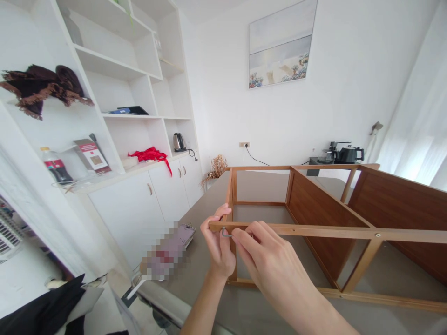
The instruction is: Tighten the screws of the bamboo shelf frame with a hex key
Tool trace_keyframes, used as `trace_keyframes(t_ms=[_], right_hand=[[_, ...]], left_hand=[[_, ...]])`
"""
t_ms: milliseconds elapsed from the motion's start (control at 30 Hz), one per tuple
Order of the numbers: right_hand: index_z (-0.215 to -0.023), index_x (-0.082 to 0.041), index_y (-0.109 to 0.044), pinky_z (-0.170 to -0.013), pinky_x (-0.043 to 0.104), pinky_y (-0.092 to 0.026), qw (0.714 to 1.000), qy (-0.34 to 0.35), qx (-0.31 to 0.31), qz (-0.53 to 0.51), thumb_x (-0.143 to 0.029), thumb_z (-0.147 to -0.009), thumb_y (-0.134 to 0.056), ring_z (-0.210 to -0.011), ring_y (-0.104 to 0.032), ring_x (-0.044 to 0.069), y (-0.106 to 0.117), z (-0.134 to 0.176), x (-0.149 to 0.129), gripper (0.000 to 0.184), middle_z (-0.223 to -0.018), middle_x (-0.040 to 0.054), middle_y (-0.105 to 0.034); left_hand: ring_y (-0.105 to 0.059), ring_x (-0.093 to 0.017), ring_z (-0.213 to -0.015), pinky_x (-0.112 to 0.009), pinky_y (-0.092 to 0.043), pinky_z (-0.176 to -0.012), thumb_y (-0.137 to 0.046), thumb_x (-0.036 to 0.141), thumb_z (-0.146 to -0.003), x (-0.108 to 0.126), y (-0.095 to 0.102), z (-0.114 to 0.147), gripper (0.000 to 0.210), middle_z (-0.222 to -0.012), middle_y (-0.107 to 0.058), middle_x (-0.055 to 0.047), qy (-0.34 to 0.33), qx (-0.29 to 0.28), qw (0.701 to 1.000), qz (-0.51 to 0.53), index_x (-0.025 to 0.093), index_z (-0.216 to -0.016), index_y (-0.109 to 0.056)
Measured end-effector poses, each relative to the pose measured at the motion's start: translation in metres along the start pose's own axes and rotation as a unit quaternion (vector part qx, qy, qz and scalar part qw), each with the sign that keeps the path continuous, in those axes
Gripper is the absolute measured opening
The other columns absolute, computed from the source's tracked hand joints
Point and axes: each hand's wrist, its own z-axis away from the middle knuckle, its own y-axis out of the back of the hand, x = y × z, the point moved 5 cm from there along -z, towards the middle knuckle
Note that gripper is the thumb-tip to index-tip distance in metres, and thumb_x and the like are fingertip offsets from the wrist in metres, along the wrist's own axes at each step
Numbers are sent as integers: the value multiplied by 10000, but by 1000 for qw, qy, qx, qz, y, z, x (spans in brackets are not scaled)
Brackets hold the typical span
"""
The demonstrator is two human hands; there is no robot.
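A brown wooden shelf frame [324, 230] lies on its side on the table, its near end in front of me. My left hand [219, 246] is wrapped around the frame's left corner, fingers behind the upright and thumb side below the rail. Between the fingertips of my right hand [263, 249] is the long arm of a small L-shaped hex key [226, 234]. Its short end meets the rail near the corner; the screw head under it is hidden. Farther right on the same rail, a bolt head [377, 235] shows where a crosspiece joins.
The grey table [195, 260] carries the frame. A phone [185, 235] lies at its left edge, partly pixelated. White shelving [122, 70] stands at left, with a kettle [179, 142] and red cloth [152, 155]. A coffee maker [337, 151] stands behind the frame at right.
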Motion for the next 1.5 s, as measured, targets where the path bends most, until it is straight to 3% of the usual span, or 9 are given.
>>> trace_keyframes(t_ms=[467, 833, 1000, 1233, 1500], right_hand=[[-802, -210, -546, -582, 316, -286, 1000, 21, -11, 0, -101, -1027, -514, -640, -539, 153, 4, -3, 2, 252, -751, -21, -592], [-800, -209, -504, -563, 301, -271, 997, 74, -22, 26, 48, -857, -617, -630, -516, 144, 10, -5, -2, 286, -769, -34, -589], [-808, -205, -510, -563, 304, -254, 995, 66, -46, 60, 33, -881, -622, -618, -522, 142, 11, -5, -1, 274, -761, -29, -597], [-837, -197, -522, -588, 315, -248, 992, 65, -72, 76, -72, -1006, -576, -667, -560, 144, 9, -4, 1, 217, -783, -17, -611], [-841, -190, -555, -567, 316, -230, 994, 56, -44, 87, -99, -1045, -517, -641, -555, 134, 8, -3, 1, 227, -773, -12, -619]], left_hand=[[-622, -266, -1269, -595, -448, -1123, -488, 313, -1059, -1, -2, 1, 171, -1217, -690, -102, -1, 18, 1000, 8, 254, -1217, -461], [-567, -283, -1342, -611, -409, -1145, -431, 332, -1075, -8, 1, 5, 186, -1251, -656, -112, -1, 17, 1000, 14, 254, -1243, -453], [-579, -278, -1329, -598, -416, -1141, -436, 312, -1074, -6, 0, 3, 175, -1251, -659, -111, -11, 23, 1000, 13, 250, -1237, -454], [-626, -287, -1282, -601, -439, -1117, -534, 333, -1040, 2, 6, -9, 167, -1209, -701, -117, -7, -37, 999, 19, 243, -1159, -458], [-584, -290, -1349, -611, -396, -1162, -559, 352, -1035, 4, 13, -9, 191, -1275, -686, -135, 25, -83, 996, 35, 237, -1163, -474]])
